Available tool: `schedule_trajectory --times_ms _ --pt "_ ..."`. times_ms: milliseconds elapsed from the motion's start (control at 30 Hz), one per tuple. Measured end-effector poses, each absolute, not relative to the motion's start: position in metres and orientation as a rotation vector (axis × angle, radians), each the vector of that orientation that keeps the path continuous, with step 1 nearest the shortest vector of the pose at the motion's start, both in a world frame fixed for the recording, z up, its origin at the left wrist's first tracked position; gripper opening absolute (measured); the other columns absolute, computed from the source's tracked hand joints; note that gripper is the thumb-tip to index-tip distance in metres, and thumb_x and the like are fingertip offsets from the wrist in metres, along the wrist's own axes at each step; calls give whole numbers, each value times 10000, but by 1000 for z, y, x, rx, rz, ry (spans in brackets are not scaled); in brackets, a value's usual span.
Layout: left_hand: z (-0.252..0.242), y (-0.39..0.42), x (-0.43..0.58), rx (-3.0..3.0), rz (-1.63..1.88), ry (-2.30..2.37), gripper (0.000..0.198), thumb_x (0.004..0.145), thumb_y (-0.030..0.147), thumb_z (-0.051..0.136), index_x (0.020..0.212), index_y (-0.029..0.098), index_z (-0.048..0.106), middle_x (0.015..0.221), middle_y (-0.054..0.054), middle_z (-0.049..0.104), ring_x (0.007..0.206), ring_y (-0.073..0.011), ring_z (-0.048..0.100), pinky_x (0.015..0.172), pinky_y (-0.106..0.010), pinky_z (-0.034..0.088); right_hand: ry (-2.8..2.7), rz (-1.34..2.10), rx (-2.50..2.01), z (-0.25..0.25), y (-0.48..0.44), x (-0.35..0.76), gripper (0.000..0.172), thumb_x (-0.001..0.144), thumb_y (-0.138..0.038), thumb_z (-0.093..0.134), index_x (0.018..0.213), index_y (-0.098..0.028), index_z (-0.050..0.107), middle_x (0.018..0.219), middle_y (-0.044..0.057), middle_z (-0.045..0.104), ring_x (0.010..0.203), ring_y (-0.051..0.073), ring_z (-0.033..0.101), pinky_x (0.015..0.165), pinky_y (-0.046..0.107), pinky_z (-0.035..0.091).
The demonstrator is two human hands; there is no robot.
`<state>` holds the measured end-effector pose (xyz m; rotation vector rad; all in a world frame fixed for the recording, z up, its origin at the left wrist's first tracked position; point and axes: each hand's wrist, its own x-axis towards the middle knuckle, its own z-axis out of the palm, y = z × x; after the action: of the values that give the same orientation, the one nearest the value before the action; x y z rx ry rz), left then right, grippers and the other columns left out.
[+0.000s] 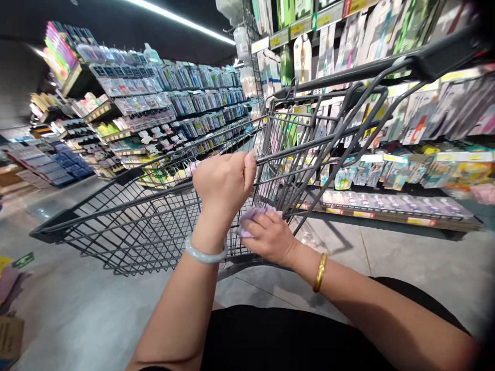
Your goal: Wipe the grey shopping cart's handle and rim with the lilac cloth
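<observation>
While pressing a purple cloth (256, 211) to the wire side of a shopping cart (154, 239) with the right hand (268, 236), clasps the cart's top rail (286, 152) with the left hand (222, 180), just above and to the left. Curls the right hand over the cloth, leaving part of it in sight above and to the left of the knuckles. Has both hands close to each other, yet apart. Wears a pale bangle (205, 254) behind the left hand and a gold bangle (320, 272) behind the right, with black clothing (278, 340) below both. Faces the cart lengthwise, with its front stretching out to the left of the hands and its handle bar (356, 74) above and to the right of them. Looks past the left hand to packed shelves (201, 95) under a strip light (185, 20). Has a rack (379, 219) of hanging packets (344, 175) beyond the right hand, grey floor (116, 309) beneath, and a cardboard box (10, 340), partly in view, far to the left of and below the left hand.
</observation>
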<state>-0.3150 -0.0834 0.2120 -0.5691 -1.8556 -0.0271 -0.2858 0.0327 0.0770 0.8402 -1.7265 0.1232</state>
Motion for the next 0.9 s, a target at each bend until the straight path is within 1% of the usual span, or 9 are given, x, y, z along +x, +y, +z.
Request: schedule_trajectory --times_ms 200,267,333,433,500,633,700,800,900 --pt "214 -85 -316 -558 6 -1878 547 1033 448 340 596 206 563 534 -26 558 501 -155 446 555 -349 162 -1592 340 620 124 67 -280 152 877 -258 693 1019 -314 697 1166 27 634 1052 210 560 859 379 438" --pt "217 -87 -315 -639 -54 -1887 526 1037 474 311 746 208 660 647 -44 650 607 -175 568 589 -346 277 -1566 418 496 136 78 -277 184 862 -242 703 1033 -310 698 1195 50 603 1065 229 542 880 403 451" --pt "217 -88 -309 -804 -166 -1857 551 1028 552 263 1077 206 689 953 -85 742 902 -220 674 786 -371 423 -1618 444 516 137 78 -275 156 876 -225 670 1007 -305 702 1154 51 605 1024 219 536 858 393 464" --pt "206 -86 -290 -1090 -351 -1793 759 952 729 220 1451 210 461 1450 -134 554 1396 -307 459 1182 -522 274 -1745 706 622 138 66 -269 142 874 -193 624 967 -273 695 1106 44 611 998 196 558 866 369 497" --pt "189 -82 -273 -1235 -448 -1813 882 879 819 257 1529 228 342 1559 -147 418 1488 -346 320 1238 -597 163 -1725 1120 577 145 57 -260 147 853 -155 591 951 -237 665 1086 43 608 995 180 593 870 343 528" --pt "160 -73 -246 -1228 -573 -1876 972 771 863 435 1558 327 236 1671 -126 115 1539 -404 132 1223 -648 232 -1701 1623 677 170 52 -234 338 903 -84 390 1187 -191 539 1025 48 675 903 148 662 791 291 566" --pt "160 -74 -244 -1147 -583 -1827 955 769 816 528 1550 347 240 1647 -137 166 1523 -407 186 1203 -654 283 -1805 1583 835 180 59 -222 485 919 -61 309 1385 -166 397 1074 65 701 877 139 680 776 281 564" --pt "176 -82 -252 -1027 -546 -1662 691 870 516 673 1473 365 373 1475 -123 446 1380 -338 454 1110 -603 431 -1899 1314 834 192 78 -214 582 960 -103 285 1534 -163 216 1146 79 696 920 141 687 833 300 559" --pt "189 -91 -264 -941 -477 -1506 533 818 231 755 1299 343 554 1293 -83 563 1222 -286 568 1031 -537 500 -1827 902 615 198 98 -221 497 987 -231 379 1484 -206 374 1287 80 644 1182 204 617 1033 416 502"
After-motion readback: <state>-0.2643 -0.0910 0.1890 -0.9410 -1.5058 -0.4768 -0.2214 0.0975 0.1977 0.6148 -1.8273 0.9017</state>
